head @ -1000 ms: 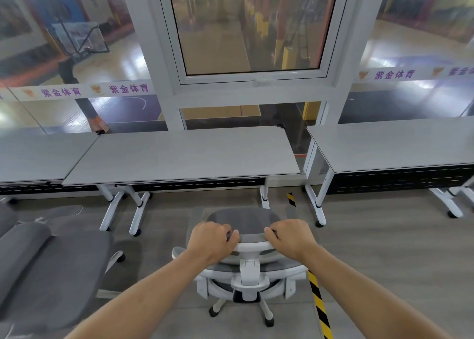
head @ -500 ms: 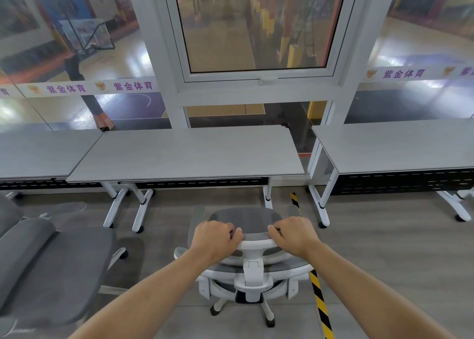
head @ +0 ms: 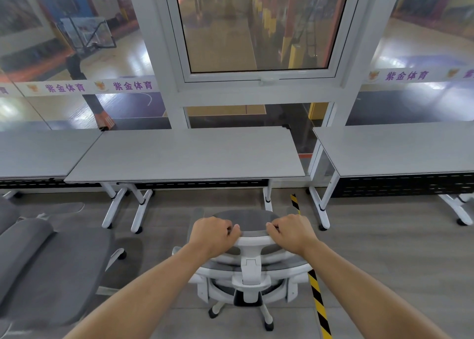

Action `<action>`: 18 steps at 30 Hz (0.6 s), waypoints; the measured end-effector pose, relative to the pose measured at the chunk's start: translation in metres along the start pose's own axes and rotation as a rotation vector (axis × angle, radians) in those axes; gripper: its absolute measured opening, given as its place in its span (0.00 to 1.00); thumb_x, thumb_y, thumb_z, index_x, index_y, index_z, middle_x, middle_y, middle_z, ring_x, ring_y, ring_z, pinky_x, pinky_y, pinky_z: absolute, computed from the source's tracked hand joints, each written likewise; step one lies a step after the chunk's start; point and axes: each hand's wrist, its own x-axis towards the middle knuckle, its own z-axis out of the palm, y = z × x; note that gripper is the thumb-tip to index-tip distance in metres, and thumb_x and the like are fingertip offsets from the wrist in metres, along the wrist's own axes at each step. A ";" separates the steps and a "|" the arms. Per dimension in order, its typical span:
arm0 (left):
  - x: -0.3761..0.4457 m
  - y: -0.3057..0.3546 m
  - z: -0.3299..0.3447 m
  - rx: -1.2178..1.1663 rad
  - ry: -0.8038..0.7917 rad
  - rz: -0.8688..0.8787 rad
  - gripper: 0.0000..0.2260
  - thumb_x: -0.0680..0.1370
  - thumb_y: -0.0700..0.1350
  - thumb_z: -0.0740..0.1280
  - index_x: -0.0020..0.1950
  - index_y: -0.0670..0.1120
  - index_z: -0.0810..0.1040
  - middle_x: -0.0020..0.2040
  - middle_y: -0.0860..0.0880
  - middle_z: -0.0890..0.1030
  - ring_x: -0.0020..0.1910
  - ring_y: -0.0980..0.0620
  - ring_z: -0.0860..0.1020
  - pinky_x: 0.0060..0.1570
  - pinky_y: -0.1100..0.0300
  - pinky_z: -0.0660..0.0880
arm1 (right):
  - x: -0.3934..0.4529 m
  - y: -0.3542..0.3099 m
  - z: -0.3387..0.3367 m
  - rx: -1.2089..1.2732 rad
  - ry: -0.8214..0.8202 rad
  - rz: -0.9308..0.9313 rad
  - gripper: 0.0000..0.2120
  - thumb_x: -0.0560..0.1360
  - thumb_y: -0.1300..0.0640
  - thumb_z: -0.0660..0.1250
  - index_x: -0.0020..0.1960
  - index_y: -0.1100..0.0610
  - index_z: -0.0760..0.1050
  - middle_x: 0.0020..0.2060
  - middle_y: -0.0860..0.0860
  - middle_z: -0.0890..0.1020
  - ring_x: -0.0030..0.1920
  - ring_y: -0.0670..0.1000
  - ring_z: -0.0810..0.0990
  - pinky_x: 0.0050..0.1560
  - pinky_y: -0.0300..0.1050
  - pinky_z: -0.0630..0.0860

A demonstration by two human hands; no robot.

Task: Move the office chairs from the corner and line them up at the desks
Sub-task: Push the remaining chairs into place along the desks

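Both hands on top of a white-framed office chair (head: 252, 267), viewed from behind and above; left hand (head: 211, 233) curled over the left end of the headrest (head: 247, 216), fingers wrapped round the front edge, knuckles up; right hand (head: 291, 232) gripping the right end the same way, fingertips tucked over the rim; forearms reaching in from the bottom of the head view, roughly symmetric. Headrest grey mesh with white bracket below; backrest frame and lumbar support white; castor base (head: 241, 313) visible on grey wood-pattern floor (head: 384, 261). Chair facing the middle desk (head: 189, 154), standing a little short of its front edge, nearer the desk's right end than its centre; seat mostly hidden beneath the backrest, so cannot tell whether any part lies under the desktop. Middle desk grey-topped with white folding legs on castors; left desk (head: 38, 151) butted against it at an angle; right desk (head: 395, 148) set apart by a gap. Yellow-and-black hazard tape (head: 318, 302) running along the floor just right of the chair base, continuing toward the gap between desks. Second grey upholstered chair (head: 43, 267) at lower left, near the left desk, well apart from the held chair. Behind the desks: white-framed window (head: 259, 28) and glass panels carrying a band with purple lettering (head: 97, 87); sports court visible through the glass.
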 end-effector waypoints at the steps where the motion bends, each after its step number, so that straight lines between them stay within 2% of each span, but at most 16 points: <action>1: 0.002 0.000 0.000 -0.001 0.003 0.000 0.23 0.80 0.60 0.50 0.37 0.49 0.75 0.30 0.52 0.76 0.31 0.52 0.75 0.33 0.59 0.69 | 0.002 0.000 0.000 0.001 -0.002 0.000 0.24 0.80 0.43 0.51 0.28 0.53 0.62 0.23 0.49 0.68 0.25 0.49 0.66 0.28 0.43 0.60; 18: 0.009 -0.002 0.000 0.011 -0.002 0.000 0.22 0.80 0.60 0.50 0.38 0.49 0.75 0.32 0.52 0.78 0.32 0.51 0.75 0.33 0.58 0.68 | 0.008 0.005 0.000 0.012 0.013 -0.011 0.24 0.81 0.44 0.51 0.29 0.53 0.64 0.23 0.49 0.69 0.26 0.49 0.67 0.28 0.43 0.60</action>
